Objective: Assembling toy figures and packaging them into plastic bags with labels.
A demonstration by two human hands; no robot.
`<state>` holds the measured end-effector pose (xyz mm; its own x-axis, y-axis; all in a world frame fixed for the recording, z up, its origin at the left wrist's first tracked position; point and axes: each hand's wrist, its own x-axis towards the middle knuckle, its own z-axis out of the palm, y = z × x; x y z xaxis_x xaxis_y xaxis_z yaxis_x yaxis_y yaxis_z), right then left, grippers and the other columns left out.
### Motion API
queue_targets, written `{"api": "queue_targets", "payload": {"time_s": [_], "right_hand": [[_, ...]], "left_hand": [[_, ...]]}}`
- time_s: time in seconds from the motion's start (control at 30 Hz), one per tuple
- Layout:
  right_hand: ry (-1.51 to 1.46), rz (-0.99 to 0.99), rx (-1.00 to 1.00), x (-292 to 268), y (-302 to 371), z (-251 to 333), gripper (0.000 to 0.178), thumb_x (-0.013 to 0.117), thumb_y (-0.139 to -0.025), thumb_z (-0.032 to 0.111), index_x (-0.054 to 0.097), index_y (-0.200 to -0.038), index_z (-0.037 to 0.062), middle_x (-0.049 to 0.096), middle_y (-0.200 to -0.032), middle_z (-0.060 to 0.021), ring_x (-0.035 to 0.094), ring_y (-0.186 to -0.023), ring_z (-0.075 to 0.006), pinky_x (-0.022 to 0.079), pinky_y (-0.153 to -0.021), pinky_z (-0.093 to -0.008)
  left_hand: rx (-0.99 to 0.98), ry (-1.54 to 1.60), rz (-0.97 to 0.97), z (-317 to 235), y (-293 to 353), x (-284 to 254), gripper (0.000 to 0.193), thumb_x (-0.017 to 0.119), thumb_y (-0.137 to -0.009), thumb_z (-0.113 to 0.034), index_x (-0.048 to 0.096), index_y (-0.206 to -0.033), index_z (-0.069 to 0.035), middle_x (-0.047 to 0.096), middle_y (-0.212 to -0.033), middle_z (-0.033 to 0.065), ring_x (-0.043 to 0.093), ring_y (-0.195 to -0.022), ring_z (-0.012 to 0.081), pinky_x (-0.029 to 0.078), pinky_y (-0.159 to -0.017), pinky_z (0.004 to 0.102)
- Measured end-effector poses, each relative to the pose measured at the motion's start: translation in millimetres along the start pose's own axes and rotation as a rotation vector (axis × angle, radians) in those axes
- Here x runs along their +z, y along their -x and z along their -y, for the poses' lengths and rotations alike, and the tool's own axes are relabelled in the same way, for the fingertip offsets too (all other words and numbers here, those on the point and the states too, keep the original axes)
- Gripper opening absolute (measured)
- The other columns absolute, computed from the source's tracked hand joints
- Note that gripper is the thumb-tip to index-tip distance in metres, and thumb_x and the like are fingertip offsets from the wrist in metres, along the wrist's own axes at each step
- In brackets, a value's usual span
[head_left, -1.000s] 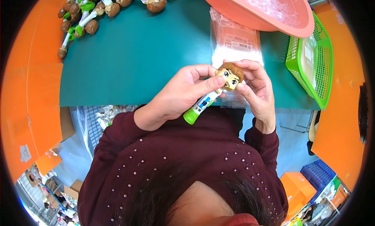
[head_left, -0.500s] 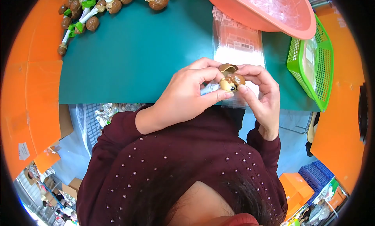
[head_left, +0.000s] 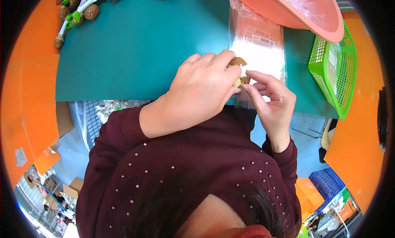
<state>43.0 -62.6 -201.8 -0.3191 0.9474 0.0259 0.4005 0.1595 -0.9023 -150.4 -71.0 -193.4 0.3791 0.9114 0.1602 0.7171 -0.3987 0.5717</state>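
A small doll head [head_left: 245,80] with a beige face and brown moulded hair is between my hands, near the table's front edge. My left hand [head_left: 201,83] is closed round it from the left, its back hiding most of the doll. A brown hair shell [head_left: 238,61] stands out above the face, apart from the lower brown part. With thumb and index finger, my right hand [head_left: 273,94] pinches the head's right side. Something whitish shows in the gap between the two brown parts, too small to name.
Flat clear plastic bags [head_left: 259,40] lie on the green table [head_left: 135,48] beyond my hands. A pink basin [head_left: 329,30] with clear plastic pieces stands far right, beside a green basket [head_left: 349,73]. Several doll parts with brown heads [head_left: 91,11] lie far left.
My left hand has turned over the doll, its back now hiding more of the face and body. My right fingers have shifted slightly down the head's side. The view has shifted a little.
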Motion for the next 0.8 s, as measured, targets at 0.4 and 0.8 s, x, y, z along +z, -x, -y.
{"api": "queue_targets", "payload": {"time_s": [0.4, 0.8], "right_hand": [[-0.202, -0.071, 0.053, 28, -19, -57, 0.013, 0.063, -0.086, -0.011, 0.059, -0.098, -0.0069, 0.066, -0.104, -0.0135, 0.066, -0.083, -0.0129, 0.055, -0.075, -0.0237], [-0.25, -0.061, 0.179, 44, -29, -61, 0.013, 0.061, -0.09, -0.007, 0.055, -0.101, -0.0049, 0.065, -0.099, -0.0095, 0.063, -0.085, -0.0093, 0.053, -0.075, -0.0225]], "left_hand": [[-0.01, -0.059, 0.045, 42, -17, 33, 0.016, 0.071, -0.078, -0.018, 0.066, -0.091, -0.008, 0.061, -0.123, 0.0026, 0.059, -0.094, 0.0205, 0.045, -0.079, 0.0343], [0.015, 0.011, 0.038, 69, -17, 42, 0.017, 0.071, -0.077, -0.018, 0.066, -0.092, -0.01, 0.061, -0.125, 0.004, 0.059, -0.093, 0.0212, 0.043, -0.085, 0.0365]]}}
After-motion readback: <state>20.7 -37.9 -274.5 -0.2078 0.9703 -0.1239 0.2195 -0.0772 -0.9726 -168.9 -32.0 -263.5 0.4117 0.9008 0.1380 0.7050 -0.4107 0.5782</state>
